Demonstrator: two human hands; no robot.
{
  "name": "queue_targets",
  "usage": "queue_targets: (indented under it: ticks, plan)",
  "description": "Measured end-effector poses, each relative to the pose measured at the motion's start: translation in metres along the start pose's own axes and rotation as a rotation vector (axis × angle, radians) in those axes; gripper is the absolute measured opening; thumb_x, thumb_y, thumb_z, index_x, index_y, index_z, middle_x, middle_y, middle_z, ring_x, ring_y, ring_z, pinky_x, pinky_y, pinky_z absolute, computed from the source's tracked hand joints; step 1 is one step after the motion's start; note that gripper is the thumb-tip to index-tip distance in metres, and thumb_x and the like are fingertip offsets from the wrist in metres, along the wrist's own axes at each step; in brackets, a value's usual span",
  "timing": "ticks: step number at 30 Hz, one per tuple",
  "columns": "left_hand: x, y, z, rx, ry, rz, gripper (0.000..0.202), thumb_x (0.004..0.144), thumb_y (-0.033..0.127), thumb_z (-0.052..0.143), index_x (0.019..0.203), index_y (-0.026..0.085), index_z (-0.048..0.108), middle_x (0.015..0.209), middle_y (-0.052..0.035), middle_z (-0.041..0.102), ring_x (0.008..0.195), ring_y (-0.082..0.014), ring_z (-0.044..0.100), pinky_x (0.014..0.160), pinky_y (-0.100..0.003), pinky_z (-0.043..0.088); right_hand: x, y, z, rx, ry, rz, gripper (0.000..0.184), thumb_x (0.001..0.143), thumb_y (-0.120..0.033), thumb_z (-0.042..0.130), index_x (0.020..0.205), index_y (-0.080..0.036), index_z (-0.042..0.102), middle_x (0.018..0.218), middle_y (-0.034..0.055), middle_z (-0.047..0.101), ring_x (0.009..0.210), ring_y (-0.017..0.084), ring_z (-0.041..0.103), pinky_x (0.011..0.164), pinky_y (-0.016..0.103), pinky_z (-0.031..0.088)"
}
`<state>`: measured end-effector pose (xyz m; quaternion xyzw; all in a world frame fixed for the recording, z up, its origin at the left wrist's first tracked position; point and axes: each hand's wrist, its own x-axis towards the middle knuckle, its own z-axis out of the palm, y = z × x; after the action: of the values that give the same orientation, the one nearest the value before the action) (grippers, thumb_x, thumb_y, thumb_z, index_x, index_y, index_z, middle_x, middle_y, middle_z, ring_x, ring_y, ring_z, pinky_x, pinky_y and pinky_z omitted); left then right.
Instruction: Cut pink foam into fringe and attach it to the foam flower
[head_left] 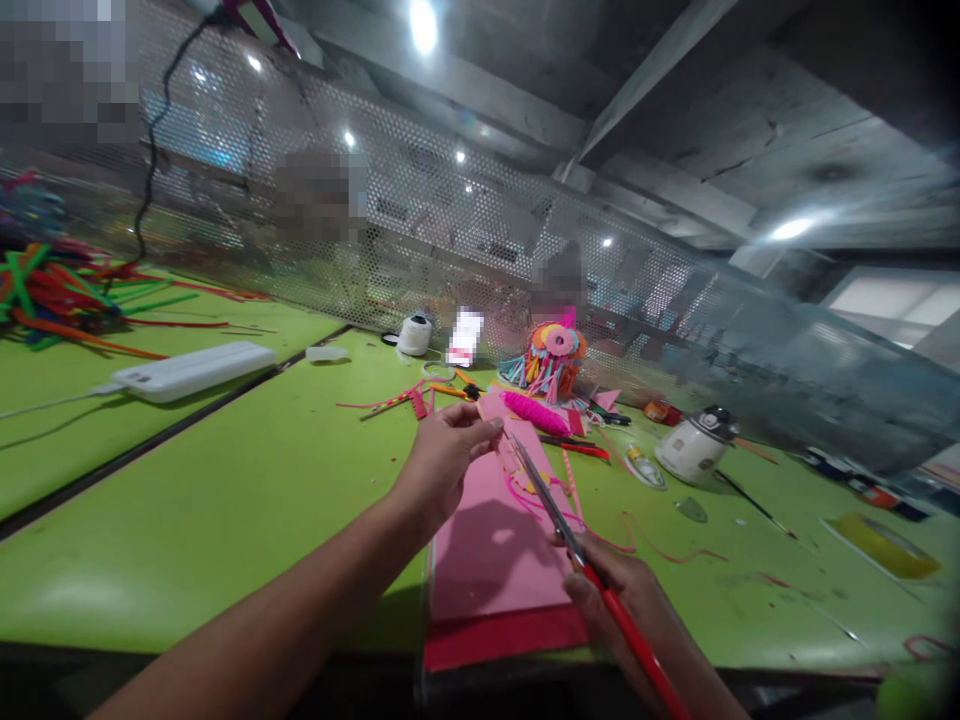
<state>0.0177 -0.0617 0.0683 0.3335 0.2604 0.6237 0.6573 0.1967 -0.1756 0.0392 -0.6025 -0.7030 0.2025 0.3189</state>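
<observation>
My left hand (444,457) pinches a small pale pink piece of paper (501,452) above a pink sheet (487,550) that lies on the green table (240,500). In my right hand (616,592) is a pair of red-handled scissors (559,520), fingers wrapped round the handles. The blades point up and left, with their tips at the pinched piece. A darker red sheet (502,648) shows under the pink one at the table's near edge. Thin pink paper strips (660,550) curl beside the scissors.
A spool of pink thread (534,412) and a colourful paper ornament with tassels (553,358) lie beyond the sheet. A white power strip (193,370) sits at left, near coloured strips (52,295). A white glue pot (694,447) stands at right. A mesh screen (420,230) backs the table.
</observation>
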Motion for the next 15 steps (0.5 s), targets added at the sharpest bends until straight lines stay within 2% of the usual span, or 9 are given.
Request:
queue_targets:
  ticks: [4, 9, 15]
  plan:
    - [0.0008, -0.0005, -0.0003, -0.001, 0.002, -0.009, 0.015, 0.054, 0.008, 0.073, 0.061, 0.012, 0.060, 0.059, -0.0008, 0.058, 0.057, -0.0112, 0.056, 0.063, -0.027, 0.046, 0.0001, 0.0002, -0.0006, -0.001, 0.000, 0.005, 0.053, 0.077, -0.061, 0.043, 0.094, -0.016, 0.066, 0.059, 0.0013, 0.049, 0.060, 0.016, 0.047, 0.054, 0.024, 0.040]
    - [0.0016, -0.0006, -0.0014, 0.023, -0.018, -0.036, 0.013, 0.056, 0.009, 0.072, 0.059, 0.011, 0.060, 0.059, -0.0007, 0.057, 0.056, -0.0097, 0.054, 0.062, -0.026, 0.045, -0.0009, 0.0029, 0.0004, 0.038, -0.035, 0.063, 0.055, 0.078, -0.061, 0.042, 0.097, -0.015, 0.064, 0.056, -0.0018, 0.040, 0.050, 0.012, 0.035, 0.047, 0.022, 0.030]
    - [0.0012, -0.0010, -0.0023, 0.049, -0.025, -0.048, 0.015, 0.063, 0.020, 0.070, 0.059, 0.011, 0.059, 0.061, -0.0021, 0.057, 0.055, -0.0089, 0.052, 0.061, -0.026, 0.045, -0.0025, 0.0016, 0.0007, 0.005, 0.001, 0.023, 0.052, 0.078, -0.061, 0.042, 0.091, -0.016, 0.066, 0.056, -0.0019, 0.038, 0.051, 0.012, 0.033, 0.049, 0.023, 0.031]
